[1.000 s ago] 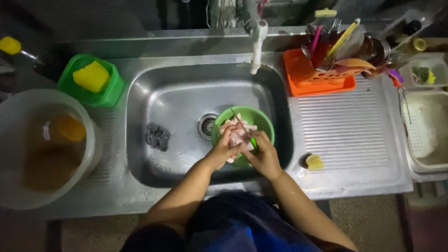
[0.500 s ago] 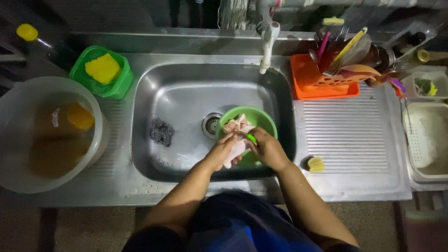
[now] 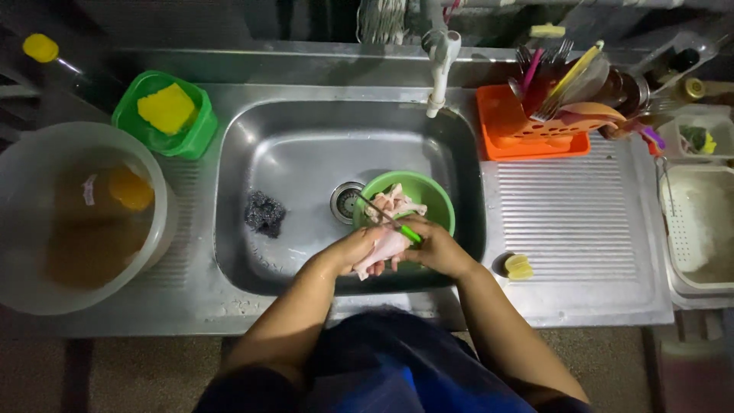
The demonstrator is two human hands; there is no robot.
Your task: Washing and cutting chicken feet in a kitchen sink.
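Note:
My left hand (image 3: pixel 353 248) grips a pale raw chicken piece (image 3: pixel 382 246) over the near side of the steel sink (image 3: pixel 306 160). My right hand (image 3: pixel 437 246) holds a knife with a green handle (image 3: pixel 409 233); its thin blade (image 3: pixel 375 210) angles up-left across the meat. Just behind both hands sits a green bowl (image 3: pixel 428 195) in the sink with more pale chicken pieces (image 3: pixel 394 203) inside.
A dark scouring pad (image 3: pixel 264 214) lies left of the drain (image 3: pixel 345 202). A white tap (image 3: pixel 439 69) hangs above. Left: green tub with yellow sponge (image 3: pixel 167 111), big clear bucket (image 3: pixel 76 222). Right: orange utensil rack (image 3: pixel 527 126), lemon pieces (image 3: pixel 520 266), white basket (image 3: pixel 699 226).
The view has shifted slightly. My hands have drawn a little toward the near sink edge with the chicken piece, and the knife has turned across it.

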